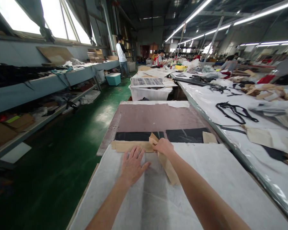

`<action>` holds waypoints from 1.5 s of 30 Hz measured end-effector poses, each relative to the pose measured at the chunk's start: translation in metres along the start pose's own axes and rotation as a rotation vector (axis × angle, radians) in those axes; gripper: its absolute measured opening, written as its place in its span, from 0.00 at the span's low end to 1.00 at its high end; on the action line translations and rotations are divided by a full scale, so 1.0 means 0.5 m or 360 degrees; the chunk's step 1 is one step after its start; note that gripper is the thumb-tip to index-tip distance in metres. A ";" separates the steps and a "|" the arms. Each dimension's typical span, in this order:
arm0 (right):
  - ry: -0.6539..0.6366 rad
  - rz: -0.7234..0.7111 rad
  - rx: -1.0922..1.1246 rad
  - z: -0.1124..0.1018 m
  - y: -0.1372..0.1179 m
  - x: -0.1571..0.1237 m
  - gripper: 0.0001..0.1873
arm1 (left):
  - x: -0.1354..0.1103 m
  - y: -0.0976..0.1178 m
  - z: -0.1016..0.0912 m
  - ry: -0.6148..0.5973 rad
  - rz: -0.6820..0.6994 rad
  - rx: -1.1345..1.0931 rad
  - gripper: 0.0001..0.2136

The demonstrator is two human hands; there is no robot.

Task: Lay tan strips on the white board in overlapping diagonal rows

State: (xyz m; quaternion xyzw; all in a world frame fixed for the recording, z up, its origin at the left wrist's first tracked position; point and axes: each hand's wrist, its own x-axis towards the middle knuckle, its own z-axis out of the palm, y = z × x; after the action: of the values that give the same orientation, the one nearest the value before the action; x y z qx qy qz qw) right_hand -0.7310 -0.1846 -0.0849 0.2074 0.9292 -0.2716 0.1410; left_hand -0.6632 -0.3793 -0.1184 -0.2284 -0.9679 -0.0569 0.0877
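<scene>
A long tan strip, paper or cloth, I cannot tell which (132,146), lies across the far edge of a white sheet (196,185) on the table. My left hand (132,166) rests flat with fingers spread, its fingertips at the strip's near edge. My right hand (163,147) is closed on the strip's right part, which is folded up and bends back toward me under the forearm. Just beyond lie black strips (139,136) on a brownish board (153,116). A small tan piece (209,137) sits at their right end.
A white plastic bin (150,94) stands past the board. On the right runs a long worktable (201,103) with a black cord loop (237,112) and scraps. To the left are a green floor (86,134) and a shelf bench (38,84). A person (121,54) stands farther back.
</scene>
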 end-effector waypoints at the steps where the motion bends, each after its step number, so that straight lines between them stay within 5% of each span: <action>1: 0.0020 0.0020 0.0026 -0.009 0.009 0.002 0.18 | 0.001 0.000 0.000 -0.0007 -0.0003 -0.0002 0.28; 10: -0.0169 0.0108 0.0880 -0.143 0.198 -0.047 0.10 | 0.008 0.006 -0.005 0.0021 -0.0018 0.0012 0.28; 16: -0.0412 0.0032 0.1564 -0.174 0.274 -0.139 0.11 | 0.037 0.007 -0.027 0.0017 -0.0116 -0.0090 0.25; 20: -0.0656 -0.0017 0.1921 -0.159 0.273 -0.194 0.11 | 0.062 0.017 -0.045 0.0039 -0.0286 -0.0283 0.23; 27: -0.0961 -0.0067 0.2120 -0.152 0.233 -0.279 0.16 | 0.064 0.101 -0.077 -0.0022 -0.0154 -0.0753 0.17; 32: -0.1000 -0.0155 0.2099 -0.145 0.194 -0.313 0.17 | 0.035 0.196 -0.152 -0.0432 -0.0330 -0.2114 0.18; 34: -0.0940 -0.0184 0.2108 -0.139 0.181 -0.318 0.19 | 0.029 0.223 -0.172 -0.0570 -0.0376 -0.2397 0.18; 45: -0.0830 -0.0180 0.1947 -0.125 0.165 -0.312 0.16 | 0.045 0.219 -0.182 -0.0306 -0.0592 -0.2076 0.16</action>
State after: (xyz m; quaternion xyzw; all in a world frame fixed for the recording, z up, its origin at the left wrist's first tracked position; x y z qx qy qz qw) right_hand -0.5659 -0.1345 -0.0124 0.1286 0.5526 -0.7979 0.2036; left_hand -0.6203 -0.2862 -0.0172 -0.0685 -0.7624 -0.6219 -0.1653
